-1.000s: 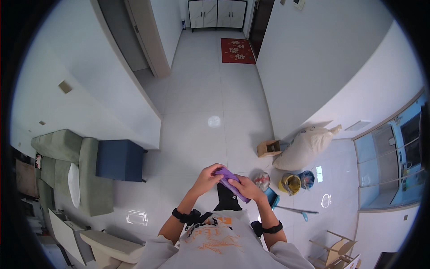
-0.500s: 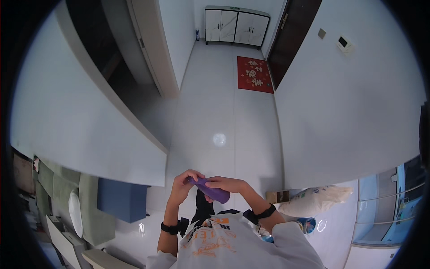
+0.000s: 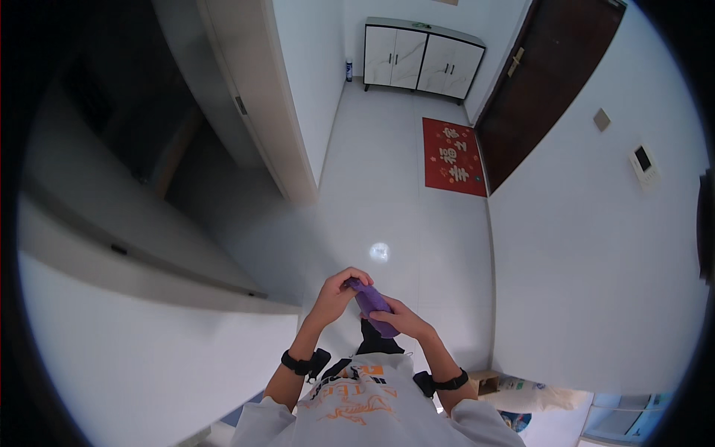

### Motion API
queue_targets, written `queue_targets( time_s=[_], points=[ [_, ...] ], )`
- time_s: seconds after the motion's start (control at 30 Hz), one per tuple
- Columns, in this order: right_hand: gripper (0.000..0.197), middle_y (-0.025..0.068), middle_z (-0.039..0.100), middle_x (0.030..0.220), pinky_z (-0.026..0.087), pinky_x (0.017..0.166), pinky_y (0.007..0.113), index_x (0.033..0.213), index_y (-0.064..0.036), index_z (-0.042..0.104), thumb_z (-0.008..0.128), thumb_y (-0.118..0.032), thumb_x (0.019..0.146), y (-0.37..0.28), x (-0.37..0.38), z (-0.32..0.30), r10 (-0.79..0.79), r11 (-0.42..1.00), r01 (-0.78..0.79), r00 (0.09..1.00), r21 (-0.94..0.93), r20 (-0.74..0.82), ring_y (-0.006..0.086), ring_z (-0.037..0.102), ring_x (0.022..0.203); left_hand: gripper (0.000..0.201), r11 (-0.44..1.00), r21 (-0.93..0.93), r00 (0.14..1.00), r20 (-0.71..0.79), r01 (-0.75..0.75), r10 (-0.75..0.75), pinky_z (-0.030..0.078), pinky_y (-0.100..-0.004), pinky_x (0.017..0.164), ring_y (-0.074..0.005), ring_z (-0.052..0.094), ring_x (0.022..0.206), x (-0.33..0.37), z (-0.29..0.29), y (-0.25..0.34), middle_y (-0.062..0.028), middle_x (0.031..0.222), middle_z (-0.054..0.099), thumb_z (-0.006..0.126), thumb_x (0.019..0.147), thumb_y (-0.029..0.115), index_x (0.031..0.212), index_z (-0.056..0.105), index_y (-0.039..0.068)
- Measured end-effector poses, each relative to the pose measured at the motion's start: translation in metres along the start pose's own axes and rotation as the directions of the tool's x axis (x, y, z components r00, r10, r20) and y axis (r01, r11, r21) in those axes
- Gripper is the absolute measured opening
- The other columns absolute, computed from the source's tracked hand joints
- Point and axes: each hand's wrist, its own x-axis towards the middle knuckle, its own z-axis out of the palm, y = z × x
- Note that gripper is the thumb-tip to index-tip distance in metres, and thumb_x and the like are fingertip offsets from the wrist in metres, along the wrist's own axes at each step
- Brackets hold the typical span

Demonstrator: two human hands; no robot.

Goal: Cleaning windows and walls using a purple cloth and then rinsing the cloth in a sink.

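In front of my body I hold a purple, soft-looking bundle, narrow at its upper left end and wider at the lower right. It looks like thin plastic or cloth; I cannot tell which. The narrow end is pinched in the fingers of my left hand. Around the wider lower part close the thumb and fingers of my right hand. Both wrists carry a black strap with a small black device.
A pale tiled corridor leads ahead to a white cabinet. A red doormat lies by a dark door at the right. An open doorway is at the left. Behind me on the right lie a large pale sack and a cardboard box.
I have moved forward along the corridor; the sofa and blue block at the left have slipped out of view. My hands have turned the purple bundle to a steeper slant.
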Motion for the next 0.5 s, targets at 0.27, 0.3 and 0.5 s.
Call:
queue_targets(
  time_s=[0.27,0.3,0.5],
  points=[
    [0.037,0.0057,0.060,0.084,0.048,0.067,0.026,0.121,-0.0028,0.052,0.049,-0.032,0.099,-0.064,0.189,-0.056,-0.091,0.932,0.080,0.996,-0.354,-0.015,0.0110,0.056,0.073,0.034,0.986,-0.076,0.964,-0.213,0.146,-0.159,0.047,-0.0307,0.091,-0.0187,0.059,0.104,0.130,-0.133,-0.022,-0.0099,0.113,0.063,0.052,0.084,-0.008,0.116,0.057,0.002],
    [0.036,0.0037,0.057,0.080,0.046,0.060,0.025,0.122,-0.0036,0.050,0.048,-0.031,0.099,-0.078,0.215,-0.052,-0.006,0.984,0.012,0.999,-0.179,0.032,0.0092,0.053,0.065,0.034,0.986,-0.071,0.961,-0.220,0.153,-0.165,0.047,-0.0307,0.091,-0.0187,0.059,0.104,0.138,-0.160,-0.025,-0.0099,0.113,0.063,0.052,0.084,-0.008,0.116,0.057,0.002],
    [0.034,0.0025,0.056,0.076,0.043,0.056,0.023,0.123,-0.0066,0.049,0.046,-0.031,0.100,-0.142,0.325,-0.082,0.085,0.996,-0.086,0.995,0.019,0.045,0.0074,0.050,0.061,0.044,0.990,-0.116,0.824,-0.566,-0.076,-0.003,0.046,-0.0363,0.099,-0.0226,0.054,0.118,0.214,-0.316,0.021,-0.0128,0.127,0.057,0.059,0.086,0.004,0.129,0.049,0.002]
  ],
)
